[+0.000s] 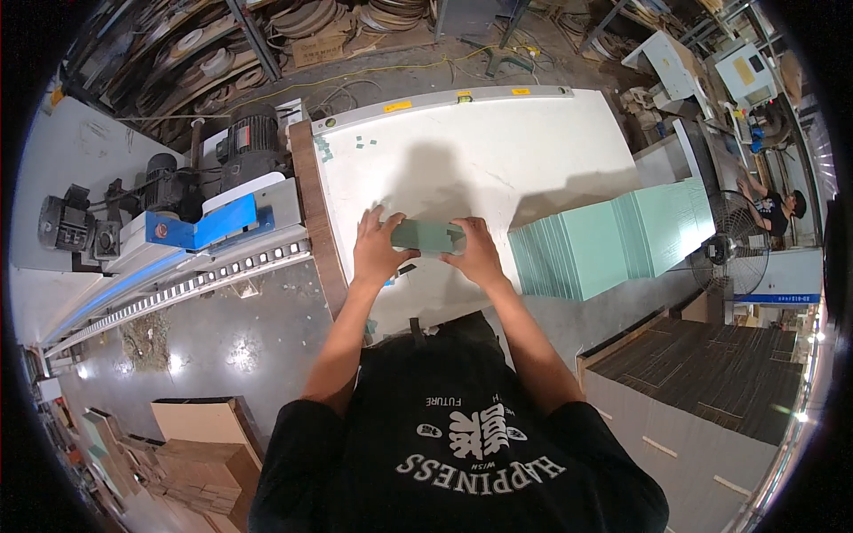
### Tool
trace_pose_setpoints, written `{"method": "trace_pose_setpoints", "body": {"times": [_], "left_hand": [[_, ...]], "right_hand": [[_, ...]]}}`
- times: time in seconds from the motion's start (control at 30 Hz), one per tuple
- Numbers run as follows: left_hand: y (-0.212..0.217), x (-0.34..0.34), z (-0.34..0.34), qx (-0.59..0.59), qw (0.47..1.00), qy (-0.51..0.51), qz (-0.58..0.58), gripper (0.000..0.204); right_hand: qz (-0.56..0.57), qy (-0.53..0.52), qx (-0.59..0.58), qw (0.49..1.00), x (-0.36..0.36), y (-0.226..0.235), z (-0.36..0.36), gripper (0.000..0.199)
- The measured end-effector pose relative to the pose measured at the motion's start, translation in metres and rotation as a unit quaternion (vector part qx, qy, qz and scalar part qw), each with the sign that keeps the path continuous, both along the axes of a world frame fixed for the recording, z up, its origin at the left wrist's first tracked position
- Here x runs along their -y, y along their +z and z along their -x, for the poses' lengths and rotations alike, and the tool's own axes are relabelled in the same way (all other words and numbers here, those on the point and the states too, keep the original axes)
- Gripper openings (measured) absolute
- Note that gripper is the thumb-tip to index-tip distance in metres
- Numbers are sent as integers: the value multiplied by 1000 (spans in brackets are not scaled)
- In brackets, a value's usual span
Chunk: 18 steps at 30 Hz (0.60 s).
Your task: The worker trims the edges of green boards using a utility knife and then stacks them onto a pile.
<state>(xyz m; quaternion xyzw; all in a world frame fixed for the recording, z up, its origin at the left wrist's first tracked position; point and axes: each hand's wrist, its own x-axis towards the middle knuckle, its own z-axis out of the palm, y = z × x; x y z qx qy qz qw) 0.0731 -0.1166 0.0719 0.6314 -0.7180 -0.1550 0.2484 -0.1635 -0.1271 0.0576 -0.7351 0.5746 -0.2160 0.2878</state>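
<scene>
Between my two hands, above the white tabletop (462,169), is a small green rectangular block or stack of pieces (425,235). My left hand (380,249) grips its left end, thumb at the near side and fingers at the far side. At the right end my right hand (475,252) holds it the same way. Whether it is one piece or several pressed together I cannot tell. A small black object (406,269) lies on the table just below the left thumb. To the right of my right hand stand tall stacks of light green boards (586,240).
A long spirit level (435,103) lies along the table's far edge, with small green scraps (325,149) near its left end. A machine with motors (251,142) and a roller track (187,299) stands left. A fan (730,244) and another person (775,211) are at right.
</scene>
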Motion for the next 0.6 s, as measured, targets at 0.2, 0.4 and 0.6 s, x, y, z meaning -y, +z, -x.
{"method": "trace_pose_setpoints", "body": {"times": [0.2,0.4,0.6], "left_hand": [[-15,-4,2,-173,981,34,-84,100],[-17,0,5,-164,981,-16,-103,119],[-30,3,-4,-168,985,-36,-8,121]], "right_hand": [[32,-37,114,992,-17,-43,-7,93],[6,-4,158,987,-23,-43,-26,93],[-45,-85,349,932,-36,-93,-30,105]]}}
